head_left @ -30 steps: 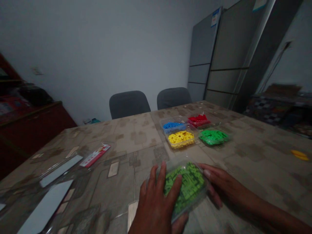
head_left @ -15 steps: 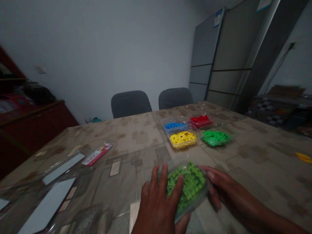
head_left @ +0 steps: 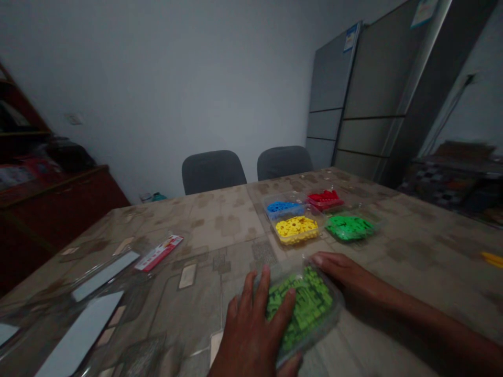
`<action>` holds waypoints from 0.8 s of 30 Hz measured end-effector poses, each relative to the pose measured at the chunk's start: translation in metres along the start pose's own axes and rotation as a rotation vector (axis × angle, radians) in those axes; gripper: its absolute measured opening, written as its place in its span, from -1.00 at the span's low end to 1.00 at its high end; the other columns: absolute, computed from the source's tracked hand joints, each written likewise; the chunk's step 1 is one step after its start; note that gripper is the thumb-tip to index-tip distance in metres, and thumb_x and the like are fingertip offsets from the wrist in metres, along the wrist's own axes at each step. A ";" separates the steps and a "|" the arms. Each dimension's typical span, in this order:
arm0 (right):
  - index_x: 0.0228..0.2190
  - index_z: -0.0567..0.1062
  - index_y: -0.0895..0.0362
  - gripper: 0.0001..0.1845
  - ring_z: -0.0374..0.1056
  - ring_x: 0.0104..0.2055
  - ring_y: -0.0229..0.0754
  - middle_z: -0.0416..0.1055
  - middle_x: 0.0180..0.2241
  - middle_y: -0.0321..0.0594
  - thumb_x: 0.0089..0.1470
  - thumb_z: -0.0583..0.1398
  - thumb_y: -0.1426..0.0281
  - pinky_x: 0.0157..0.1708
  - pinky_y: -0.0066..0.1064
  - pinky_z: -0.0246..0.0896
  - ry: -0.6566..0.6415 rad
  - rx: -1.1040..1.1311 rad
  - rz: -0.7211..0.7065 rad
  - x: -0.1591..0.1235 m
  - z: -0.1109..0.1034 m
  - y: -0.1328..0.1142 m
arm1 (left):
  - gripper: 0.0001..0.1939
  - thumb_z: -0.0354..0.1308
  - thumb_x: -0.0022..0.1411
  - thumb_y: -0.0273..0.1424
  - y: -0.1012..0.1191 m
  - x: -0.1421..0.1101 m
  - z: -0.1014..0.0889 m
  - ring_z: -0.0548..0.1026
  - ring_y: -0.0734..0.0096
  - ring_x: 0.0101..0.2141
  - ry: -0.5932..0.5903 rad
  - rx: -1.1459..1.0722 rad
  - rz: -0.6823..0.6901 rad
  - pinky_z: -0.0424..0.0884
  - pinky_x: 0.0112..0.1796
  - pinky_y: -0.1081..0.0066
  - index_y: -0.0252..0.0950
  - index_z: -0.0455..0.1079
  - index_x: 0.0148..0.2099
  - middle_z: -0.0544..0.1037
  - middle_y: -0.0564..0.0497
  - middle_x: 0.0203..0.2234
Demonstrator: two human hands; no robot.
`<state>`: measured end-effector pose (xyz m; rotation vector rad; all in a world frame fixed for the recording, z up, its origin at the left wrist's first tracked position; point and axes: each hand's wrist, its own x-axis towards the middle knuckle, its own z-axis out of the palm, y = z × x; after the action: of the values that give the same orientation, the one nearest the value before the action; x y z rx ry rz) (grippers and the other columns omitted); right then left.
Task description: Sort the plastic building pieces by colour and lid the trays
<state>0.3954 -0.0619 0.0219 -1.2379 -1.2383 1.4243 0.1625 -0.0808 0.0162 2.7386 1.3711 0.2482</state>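
The near tub (head_left: 320, 331) sits between the left hand (head_left: 253, 337), at its left, and the right hand (head_left: 346, 272), at its far right corner. Behind it on the bench (head_left: 212, 217), four tubs (head_left: 301, 241) stand two by two. Well left lie a packet (head_left: 160, 253) and, further left, strips (head_left: 84, 332). Behind the bench, two chairs (head_left: 212, 172) stand before the wall (head_left: 188, 78), left of a cabinet (head_left: 369, 89).

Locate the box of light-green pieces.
In the head view, the box of light-green pieces is low, right of centre, between the left hand and right hand, nearer the camera than the yellow pieces.
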 end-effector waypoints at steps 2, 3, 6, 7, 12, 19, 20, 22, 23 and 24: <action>-0.49 0.51 0.20 -0.59 0.32 -0.47 -0.21 0.43 -0.56 -0.29 -0.08 0.33 0.07 -0.47 -0.43 0.18 0.034 0.082 0.045 0.013 0.007 -0.003 | -0.29 0.29 0.00 -0.25 0.000 0.000 0.002 0.04 -0.31 0.25 -0.001 0.010 -0.007 0.23 0.01 -0.19 0.05 0.23 0.23 0.06 -0.20 0.31; -0.48 0.52 0.21 -0.58 0.33 -0.49 -0.20 0.44 -0.57 -0.28 -0.10 0.33 0.07 -0.48 -0.42 0.19 0.048 0.113 0.069 0.017 0.011 -0.003 | -0.29 0.29 0.00 -0.24 0.000 0.000 0.003 0.04 -0.31 0.25 -0.003 0.012 -0.011 0.24 0.01 -0.19 0.04 0.23 0.23 0.06 -0.20 0.31; -0.37 0.54 0.21 -0.59 0.37 -0.50 -0.20 0.49 -0.54 -0.25 -0.03 0.28 0.08 -0.47 -0.41 0.24 0.060 0.167 0.118 0.023 0.018 0.001 | -0.27 0.30 -0.01 -0.19 0.000 -0.001 0.004 0.03 -0.32 0.25 -0.011 0.000 -0.022 0.25 0.00 -0.22 0.06 0.22 0.24 0.06 -0.22 0.31; -0.36 0.55 0.21 -0.62 0.39 -0.49 -0.20 0.50 -0.52 -0.24 -0.01 0.28 0.11 -0.46 -0.41 0.26 0.064 0.184 0.131 0.023 0.018 0.001 | -0.26 0.31 -0.02 -0.18 0.000 -0.001 0.004 0.03 -0.33 0.25 -0.013 -0.007 -0.025 0.25 0.00 -0.22 0.06 0.21 0.24 0.06 -0.22 0.31; -0.32 0.56 0.23 -0.72 0.46 -0.42 -0.14 0.56 -0.46 -0.14 0.03 0.27 0.25 -0.33 -0.31 0.35 0.004 0.271 0.202 0.019 0.015 -0.004 | -0.25 0.34 -0.03 -0.19 0.001 -0.002 0.001 0.00 -0.30 0.26 -0.008 -0.026 -0.027 0.25 0.01 -0.19 0.06 0.23 0.23 0.05 -0.22 0.32; -0.28 0.56 0.23 -0.67 0.47 -0.40 -0.18 0.58 -0.41 -0.16 0.05 0.26 0.21 -0.37 -0.40 0.33 -0.023 0.246 0.132 0.021 0.016 -0.002 | -0.24 0.34 -0.01 -0.18 0.001 0.000 0.004 -0.01 -0.34 0.26 -0.017 -0.037 -0.023 0.23 0.01 -0.25 0.08 0.20 0.24 0.03 -0.20 0.33; -0.28 0.56 0.23 -0.65 0.46 -0.42 -0.19 0.57 -0.42 -0.17 0.05 0.27 0.19 -0.39 -0.42 0.32 -0.023 0.230 0.118 0.022 0.016 -0.002 | -0.25 0.32 0.00 -0.14 0.000 0.000 0.004 0.00 -0.35 0.25 -0.024 -0.038 -0.025 0.24 0.00 -0.25 0.08 0.20 0.24 0.03 -0.20 0.32; -0.30 0.57 0.25 -0.62 0.44 -0.45 -0.21 0.57 -0.45 -0.17 0.02 0.29 0.16 -0.40 -0.42 0.31 -0.045 0.208 0.104 0.025 0.016 -0.003 | -0.23 0.30 -0.02 -0.04 -0.005 -0.001 0.001 0.01 -0.37 0.25 -0.044 -0.061 -0.023 0.27 -0.02 -0.24 0.07 0.19 0.24 0.05 -0.23 0.32; -0.31 0.57 0.27 -0.61 0.43 -0.46 -0.21 0.56 -0.46 -0.17 0.00 0.30 0.16 -0.40 -0.41 0.31 -0.065 0.201 0.102 0.027 0.016 -0.004 | -0.23 0.29 -0.02 -0.01 -0.008 -0.001 -0.002 0.02 -0.36 0.25 -0.052 -0.088 -0.015 0.28 -0.02 -0.23 0.07 0.20 0.24 0.06 -0.23 0.32; -0.32 0.57 0.28 -0.59 0.42 -0.46 -0.21 0.56 -0.46 -0.16 -0.01 0.31 0.15 -0.39 -0.41 0.30 -0.085 0.197 0.100 0.029 0.016 -0.004 | -0.26 0.27 0.00 -0.01 -0.013 -0.002 -0.006 0.04 -0.33 0.25 -0.054 -0.127 -0.004 0.29 -0.01 -0.21 0.06 0.22 0.24 0.08 -0.22 0.32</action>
<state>0.3755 -0.0347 0.0220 -1.1273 -1.0747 1.6451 0.1503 -0.0746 0.0204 2.6203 1.2998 0.2505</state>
